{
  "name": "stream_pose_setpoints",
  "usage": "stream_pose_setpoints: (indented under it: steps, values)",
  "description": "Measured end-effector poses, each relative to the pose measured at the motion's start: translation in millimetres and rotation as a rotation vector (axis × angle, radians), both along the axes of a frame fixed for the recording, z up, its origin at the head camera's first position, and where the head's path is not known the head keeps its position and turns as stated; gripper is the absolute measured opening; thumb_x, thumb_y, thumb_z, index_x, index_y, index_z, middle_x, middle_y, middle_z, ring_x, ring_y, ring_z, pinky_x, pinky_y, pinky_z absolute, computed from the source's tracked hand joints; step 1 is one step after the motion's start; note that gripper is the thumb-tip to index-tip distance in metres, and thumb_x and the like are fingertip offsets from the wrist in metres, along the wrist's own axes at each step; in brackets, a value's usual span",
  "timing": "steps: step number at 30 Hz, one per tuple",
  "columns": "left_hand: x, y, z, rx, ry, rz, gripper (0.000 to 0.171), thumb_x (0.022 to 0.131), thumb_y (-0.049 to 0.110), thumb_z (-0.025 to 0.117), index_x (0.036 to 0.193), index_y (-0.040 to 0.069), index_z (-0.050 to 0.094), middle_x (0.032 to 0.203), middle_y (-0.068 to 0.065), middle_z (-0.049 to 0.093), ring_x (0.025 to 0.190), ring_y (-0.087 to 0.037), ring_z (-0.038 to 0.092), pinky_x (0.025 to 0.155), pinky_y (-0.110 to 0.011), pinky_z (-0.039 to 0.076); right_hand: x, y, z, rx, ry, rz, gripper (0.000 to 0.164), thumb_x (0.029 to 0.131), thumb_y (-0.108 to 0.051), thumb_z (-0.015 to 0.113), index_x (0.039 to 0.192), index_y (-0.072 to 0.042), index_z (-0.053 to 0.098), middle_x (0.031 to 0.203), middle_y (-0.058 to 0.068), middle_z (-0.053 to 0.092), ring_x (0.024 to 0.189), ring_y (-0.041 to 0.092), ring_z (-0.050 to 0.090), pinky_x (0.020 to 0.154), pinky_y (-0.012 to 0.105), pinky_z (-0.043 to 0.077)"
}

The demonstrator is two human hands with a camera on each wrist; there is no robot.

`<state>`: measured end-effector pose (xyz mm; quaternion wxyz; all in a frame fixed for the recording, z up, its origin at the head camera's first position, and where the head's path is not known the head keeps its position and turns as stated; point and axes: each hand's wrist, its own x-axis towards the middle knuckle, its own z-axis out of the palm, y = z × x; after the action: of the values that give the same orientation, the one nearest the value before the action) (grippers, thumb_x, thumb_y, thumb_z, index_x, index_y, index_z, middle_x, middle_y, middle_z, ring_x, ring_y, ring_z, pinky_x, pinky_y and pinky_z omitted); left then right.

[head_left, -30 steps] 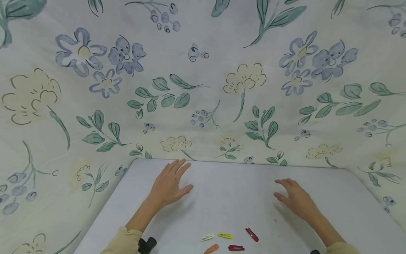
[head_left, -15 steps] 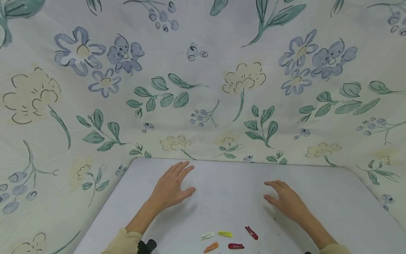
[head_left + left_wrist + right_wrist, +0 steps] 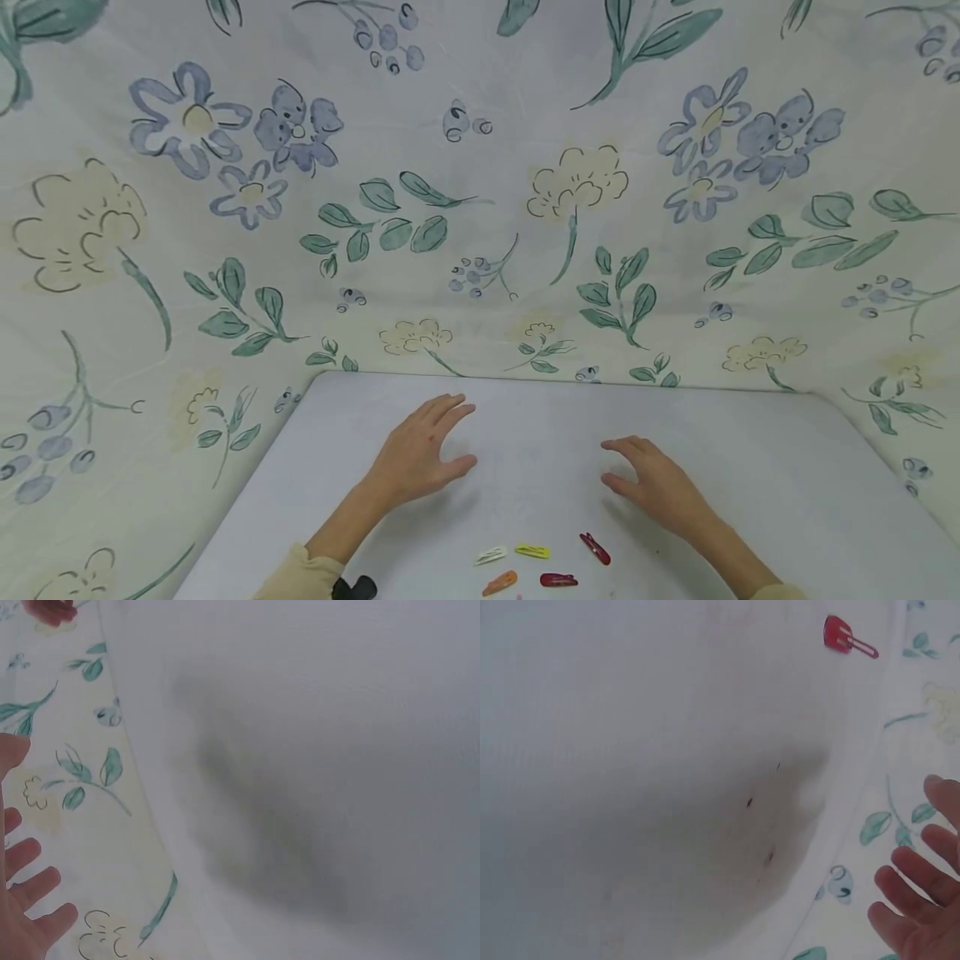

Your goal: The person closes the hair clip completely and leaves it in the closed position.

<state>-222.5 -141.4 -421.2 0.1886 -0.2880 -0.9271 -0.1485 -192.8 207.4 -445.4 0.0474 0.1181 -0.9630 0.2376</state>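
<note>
Several small snap hair clips lie near the front of the white table: a white clip (image 3: 491, 555), a yellow clip (image 3: 532, 551), an orange clip (image 3: 500, 582), a dark red clip (image 3: 558, 580) and a second, slanted dark red clip (image 3: 595, 548). Above the table, behind and left of the clips, my left hand (image 3: 423, 450) hovers with fingers spread, holding nothing. My right hand (image 3: 660, 483) hovers behind and right of them, fingers loosely bent, also holding nothing. In the right wrist view a red clip (image 3: 840, 634) shows its narrow tongue sticking out.
The white table (image 3: 536, 467) reaches back to a floral cloth (image 3: 480, 275) that hangs behind it and along its sides. A few tiny dark specks (image 3: 750, 802) dot the surface near my right hand. A dark wrist camera (image 3: 356, 587) sits by my left sleeve.
Both hands have moved inward and a little toward the clips, the right hand farther to the left. The clips lie where they were.
</note>
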Motion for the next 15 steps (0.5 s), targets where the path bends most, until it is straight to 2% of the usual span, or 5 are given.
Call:
stream_pose_setpoints:
  steps: [7, 15]
  values:
    - [5.0, 5, -5.0, -0.005, -0.075, -0.023, 0.065, 0.082, 0.042, 0.076, 0.137, 0.015, 0.056, 0.144, -0.008, 0.053, 0.134, -0.028, 0.048, 0.103, -0.049, 0.044, 3.3, -16, -2.8, -0.057, -0.054, -0.005, 0.045, 0.085, -0.027, 0.077, 0.127, -0.017, 0.064, 0.124, 0.002, 0.065, 0.121, 0.027, 0.058, 0.099, 0.049, 0.048]
    - [10.2, 10, -10.7, -0.005, -0.136, -0.045, 0.063, 0.084, 0.043, 0.074, 0.138, 0.017, 0.055, 0.145, -0.005, 0.052, 0.135, -0.025, 0.047, 0.105, -0.047, 0.043, 10.2, -29, -3.0, -0.072, -0.077, 0.034, 0.040, 0.085, -0.026, 0.078, 0.123, -0.019, 0.066, 0.121, -0.003, 0.065, 0.119, 0.023, 0.059, 0.098, 0.047, 0.049]
